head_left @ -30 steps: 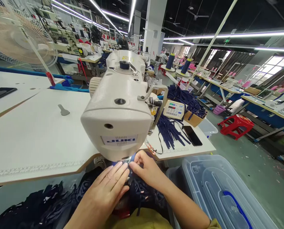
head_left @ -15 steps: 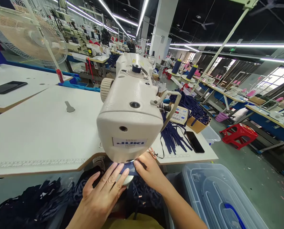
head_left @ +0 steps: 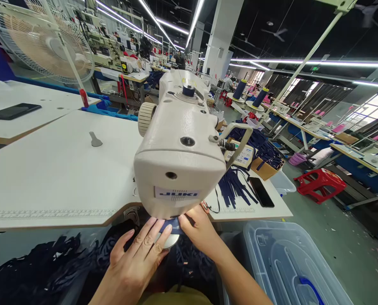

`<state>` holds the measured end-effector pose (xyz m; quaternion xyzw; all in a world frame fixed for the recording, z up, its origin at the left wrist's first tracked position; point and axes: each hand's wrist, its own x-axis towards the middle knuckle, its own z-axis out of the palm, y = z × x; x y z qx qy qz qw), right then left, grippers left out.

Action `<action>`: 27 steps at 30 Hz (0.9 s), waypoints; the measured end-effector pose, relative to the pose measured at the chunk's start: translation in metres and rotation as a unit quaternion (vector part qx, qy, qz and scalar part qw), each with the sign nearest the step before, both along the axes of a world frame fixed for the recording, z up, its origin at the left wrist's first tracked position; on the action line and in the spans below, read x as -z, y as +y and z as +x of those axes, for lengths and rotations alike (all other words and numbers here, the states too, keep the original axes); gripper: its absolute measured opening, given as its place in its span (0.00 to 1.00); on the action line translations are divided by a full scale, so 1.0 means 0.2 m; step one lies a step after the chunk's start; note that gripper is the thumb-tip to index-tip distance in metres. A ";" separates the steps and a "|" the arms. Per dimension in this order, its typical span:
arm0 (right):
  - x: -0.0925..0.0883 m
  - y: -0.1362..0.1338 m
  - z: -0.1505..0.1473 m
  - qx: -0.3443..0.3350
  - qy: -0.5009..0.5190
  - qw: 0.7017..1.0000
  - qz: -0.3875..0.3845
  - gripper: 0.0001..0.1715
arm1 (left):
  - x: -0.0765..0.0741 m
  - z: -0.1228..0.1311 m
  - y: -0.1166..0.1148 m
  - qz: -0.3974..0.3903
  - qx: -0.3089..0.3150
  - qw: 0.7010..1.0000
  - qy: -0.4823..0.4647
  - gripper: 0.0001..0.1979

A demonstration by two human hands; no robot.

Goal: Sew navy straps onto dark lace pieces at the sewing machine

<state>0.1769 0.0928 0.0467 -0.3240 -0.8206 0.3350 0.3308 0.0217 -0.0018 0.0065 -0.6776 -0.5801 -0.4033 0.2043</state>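
Observation:
Under the head of a white sewing machine (head_left: 179, 169) lies a small piece of navy fabric (head_left: 173, 225), over the rounded metal arm end (head_left: 171, 241). My left hand (head_left: 138, 254) rests its outstretched fingers on the fabric's left side, thumb held apart. My right hand (head_left: 200, 231) pinches the fabric's right edge between thumb and fingers; its fingertips are partly hidden behind the machine head. The needle area is out of sight beneath the head.
Navy strips (head_left: 235, 186) and a black phone (head_left: 261, 192) lie right of the machine. A lidded clear plastic bin (head_left: 290, 258) stands at lower right. Dark strips (head_left: 33, 267) are heaped at lower left. A flat grey metal piece (head_left: 95, 140) sits on the white table (head_left: 58, 173).
The camera view has shifted slightly, so the machine appears a little further right. Both hands and the fabric stay in nearly the same place.

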 end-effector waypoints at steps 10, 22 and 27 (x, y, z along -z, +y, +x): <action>0.01 0.00 0.00 0.000 -0.013 1.000 -0.003 0.10 | 0.02 0.00 -0.01 -0.003 -0.008 1.000 0.013 0.22; 0.03 -0.01 0.01 -0.007 0.006 0.999 -0.031 0.08 | 0.00 0.01 -0.05 -0.025 -0.012 0.998 -0.054 0.21; 0.09 -0.01 0.05 0.010 0.018 0.998 -0.060 0.07 | 0.00 -0.04 -0.05 -0.031 0.006 1.000 -0.001 0.23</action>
